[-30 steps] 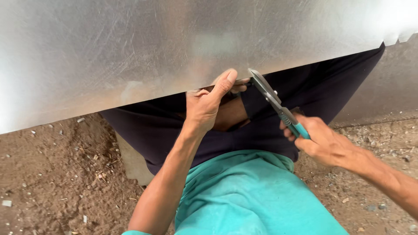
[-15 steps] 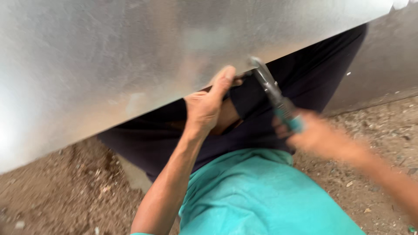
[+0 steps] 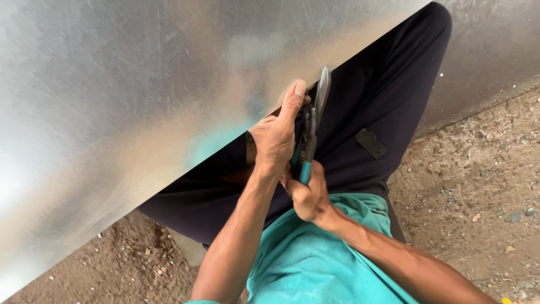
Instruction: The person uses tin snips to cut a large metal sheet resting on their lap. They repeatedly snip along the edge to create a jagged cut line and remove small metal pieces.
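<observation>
A large shiny metal sheet (image 3: 140,95) lies across my lap and fills the upper left of the view. My left hand (image 3: 277,135) grips its near edge, thumb pressed up along the edge. My right hand (image 3: 306,194) is closed on the teal handles of a pair of tin snips (image 3: 313,126). The snips' grey blades point up and meet the sheet's edge right beside my left thumb. Both hands are close together, almost touching.
I sit in dark trousers (image 3: 382,101) and a teal shirt (image 3: 315,264). Brown dirt ground with small stones (image 3: 478,191) spreads to the right and lower left. A grey wall or second sheet (image 3: 495,50) stands at the upper right.
My right hand has swung in from the right, turning the snips upright against the sheet's edge beside my left thumb. The sheet now looks more tilted and nearer.
</observation>
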